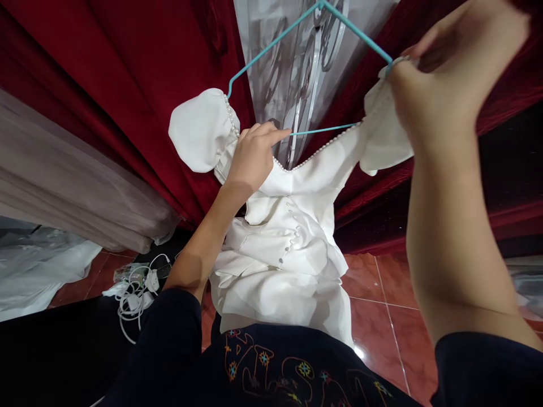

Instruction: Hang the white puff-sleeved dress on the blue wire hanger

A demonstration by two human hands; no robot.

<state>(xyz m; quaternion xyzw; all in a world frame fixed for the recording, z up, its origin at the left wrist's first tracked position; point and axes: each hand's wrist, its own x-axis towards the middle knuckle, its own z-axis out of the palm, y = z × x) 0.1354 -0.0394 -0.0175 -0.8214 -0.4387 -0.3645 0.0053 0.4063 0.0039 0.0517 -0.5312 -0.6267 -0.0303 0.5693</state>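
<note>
A white dress [297,237] with puffed sleeves and a pearl-trimmed neckline hangs from a thin turquoise hanger [275,42]. At the neckline's left side, my left hand [254,155] is closed on the dress near the hanger's lower bar. My right hand [441,68], slightly blurred, pinches the top of the right puffed sleeve [382,124] at the hanger's right end. The left puffed sleeve [199,130] hangs loose beside the hanger's left tip. Small buttons run down the front of the dress, and its lower part lies folded against my body.
Dark red curtains [127,85] hang on both sides of white ornate metalwork [305,102]. A tangle of white cables [136,299] lies on a black surface [55,350] at lower left. Sheer fabric [76,169] hangs at left, above red floor tiles [377,316].
</note>
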